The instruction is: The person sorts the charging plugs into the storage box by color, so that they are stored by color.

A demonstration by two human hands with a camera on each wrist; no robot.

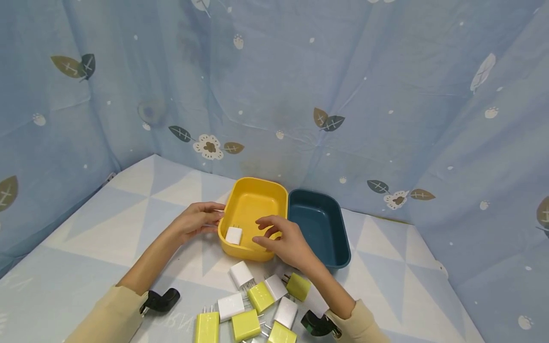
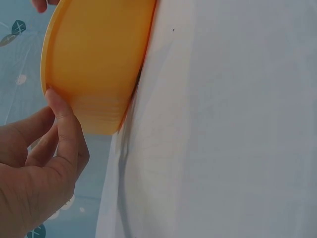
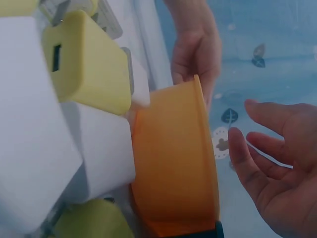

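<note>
Yellow oblong plastic tray (image 1: pixel 249 255), near back edge of bench (image 1: pixel 193 271).
Rim touched by relaxed left grip (image 1: pixel 196 221); right grip (image 1: pixel 284 239) loosely parted, empty; white boxy plastic charger (image 1: pixel 233 236) could be toppled by jolting.

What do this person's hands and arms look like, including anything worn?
The left hand and right hand are bare, with no gloves. The left sleeve and right sleeve are plain cream and leave the wrists uncovered. A black, rounded left wrist device and a similar right wrist device show beside the cuffs; no cable is visible.
</note>
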